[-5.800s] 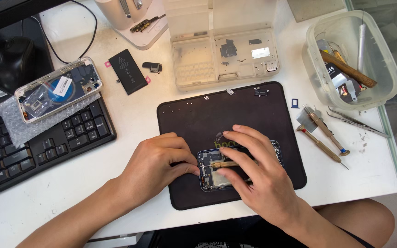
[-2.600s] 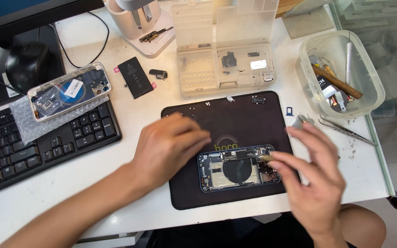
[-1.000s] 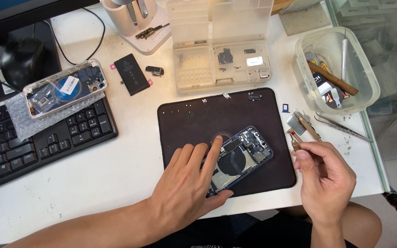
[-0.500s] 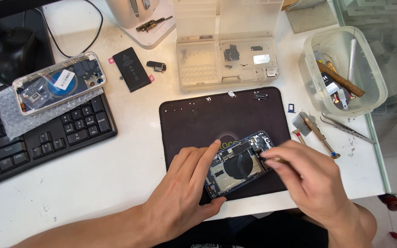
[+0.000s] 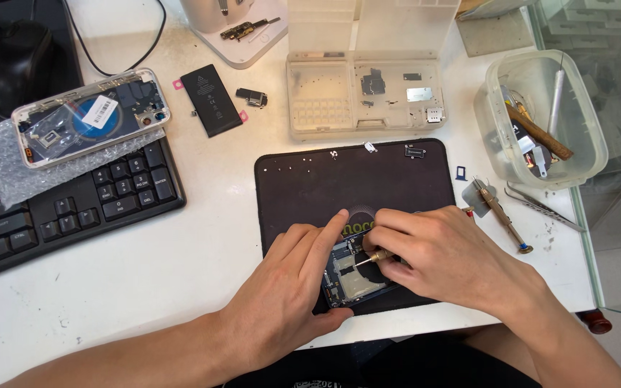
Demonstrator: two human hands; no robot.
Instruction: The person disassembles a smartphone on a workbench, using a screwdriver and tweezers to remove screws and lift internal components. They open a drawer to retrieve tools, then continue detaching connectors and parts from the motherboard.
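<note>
Head view is showing both hands closing in on the opened phone (image 5: 353, 276), which is lying near the front edge of the black mat (image 5: 353, 179). Half a second earlier the right hand was only arriving at the phone's right end; now the right hand (image 5: 454, 262) is settled over it, fingers pinched shut around a small brass-collared screwdriver (image 5: 371, 256) whose tip is touching the phone's inner parts. The left hand (image 5: 289, 287) is lying mostly flat, fingers spread and slightly curled, its forefinger stretched along the phone's upper left edge and pressing it down; it is gripping nothing. A second ago the right hand was off at the mat's right side with the tool, so the work seems to be passing from fetching a tool to driving or loosening a screw. The phone's long axis is running left to right with a slight tilt, its right end hidden under the right hand, its open side facing up. Which end is the top cannot be told.

Beyond the mat are sitting a parts tray (image 5: 364, 97), a loose battery (image 5: 211, 99) and a second phone (image 5: 91, 115) resting on a keyboard (image 5: 73, 208).
</note>
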